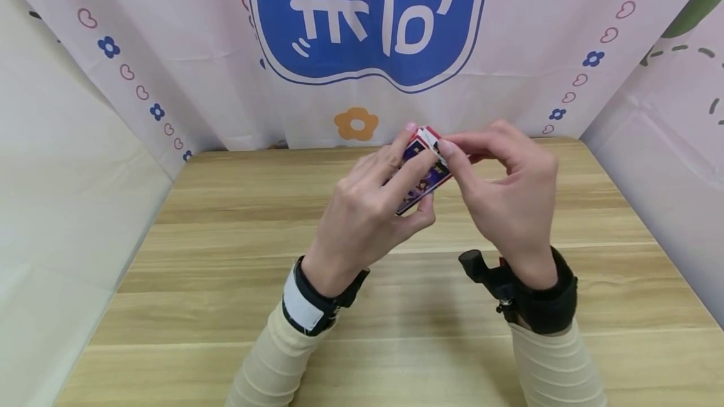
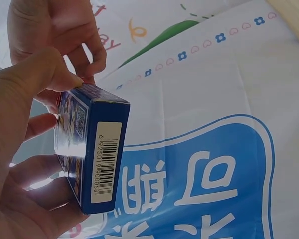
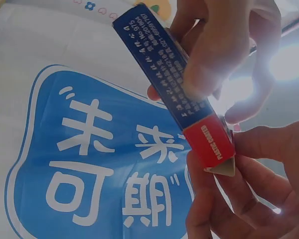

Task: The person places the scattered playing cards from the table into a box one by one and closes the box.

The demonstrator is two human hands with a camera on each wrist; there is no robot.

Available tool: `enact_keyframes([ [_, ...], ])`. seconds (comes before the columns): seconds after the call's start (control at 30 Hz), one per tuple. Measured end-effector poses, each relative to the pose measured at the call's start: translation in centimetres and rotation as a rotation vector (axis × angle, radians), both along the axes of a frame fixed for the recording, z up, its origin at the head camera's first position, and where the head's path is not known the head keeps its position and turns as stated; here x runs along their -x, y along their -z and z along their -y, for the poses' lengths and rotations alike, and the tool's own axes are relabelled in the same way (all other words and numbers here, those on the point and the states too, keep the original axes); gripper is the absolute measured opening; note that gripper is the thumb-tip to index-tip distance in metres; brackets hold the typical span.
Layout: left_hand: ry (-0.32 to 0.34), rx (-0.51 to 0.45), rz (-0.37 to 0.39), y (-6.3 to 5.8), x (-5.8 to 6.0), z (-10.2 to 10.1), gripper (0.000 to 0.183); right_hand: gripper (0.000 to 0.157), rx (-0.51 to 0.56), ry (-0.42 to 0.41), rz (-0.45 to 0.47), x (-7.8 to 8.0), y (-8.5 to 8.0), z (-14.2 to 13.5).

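A small blue card box [image 1: 423, 186] with a red end is held up above the tabletop between both hands. My left hand [image 1: 367, 196] grips it around the sides, with fingers across its face and the thumb on the opposite edge. At the red end, my right hand [image 1: 509, 190] pinches near the white-edged top with thumb and fingers. In the left wrist view, a barcode label [image 2: 105, 162] shows on the box's blue end. A raised end flap [image 3: 226, 168] stands out at the red end in the right wrist view. The box's contents are hidden.
A wood-grain table [image 1: 226, 237] lies beneath the hands. Behind it hangs a white cloth [image 1: 509, 80] with a blue printed emblem. More pale cloth [image 1: 73, 206] walls the left side, and printed cloth [image 1: 673, 143] the right. Both wrists wear black straps.
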State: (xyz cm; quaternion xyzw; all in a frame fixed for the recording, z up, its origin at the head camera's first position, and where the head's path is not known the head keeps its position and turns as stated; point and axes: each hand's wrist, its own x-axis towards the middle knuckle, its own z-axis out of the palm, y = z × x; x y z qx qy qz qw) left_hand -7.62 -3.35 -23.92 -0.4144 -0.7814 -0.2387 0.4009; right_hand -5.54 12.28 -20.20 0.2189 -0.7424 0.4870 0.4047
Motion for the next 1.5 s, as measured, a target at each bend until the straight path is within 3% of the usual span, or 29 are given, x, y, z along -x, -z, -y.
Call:
enact_keyframes([
  [0.17,0.0,-0.017,-0.009,0.1,0.0,0.0,0.05,0.004,-0.045,0.053,-0.075,-0.2,0.0,0.5],
  [0.33,-0.003,-0.037,-0.014,0.0,0.1,-0.1,0.066,0.009,-0.108,0.067,-0.145,0.7,1.0,0.2],
  [0.63,-0.064,-0.032,-0.028,0.2,0.1,-0.2,0.074,0.017,-0.184,0.054,-0.146,0.8,1.8,0.1],
  [0.73,-0.081,-0.033,-0.038,0.3,0.2,-0.2,0.075,0.029,-0.23,0.006,-0.125,0.5,1.9,0.1],
  [0.83,-0.092,-0.039,-0.034,0.4,0.3,-0.1,0.074,0.045,-0.318,-0.095,-0.072,0.2,1.9,-0.2],
  [0.97,-0.117,-0.062,0.006,0.4,0.5,0.1,0.075,0.082,-0.522,-0.219,0.051,0.0,2.3,-0.5],
  [1.03,-0.126,-0.076,0.049,0.4,0.5,0.0,0.076,0.1,-0.612,-0.203,0.083,0.1,2.7,-0.1],
  [1.1,-0.133,-0.089,0.092,0.4,0.6,0.0,0.074,0.11,-0.658,-0.127,0.069,0.3,3.2,0.6],
  [1.23,-0.142,-0.12,0.153,0.7,0.8,-0.1,0.072,0.094,-0.628,0.072,-0.047,1.2,4.3,2.2],
  [1.3,-0.157,-0.136,0.166,0.9,0.9,0.0,0.073,0.079,-0.59,0.113,-0.117,1.9,4.7,2.6],
  [1.4,-0.182,-0.138,0.19,1.1,1.3,0.2,0.076,0.065,-0.555,0.103,-0.199,3.2,5.2,2.5],
  [1.5,-0.212,-0.087,0.23,1.3,1.7,0.5,0.073,0.069,-0.558,0.024,-0.188,5.0,5.8,1.7],
])
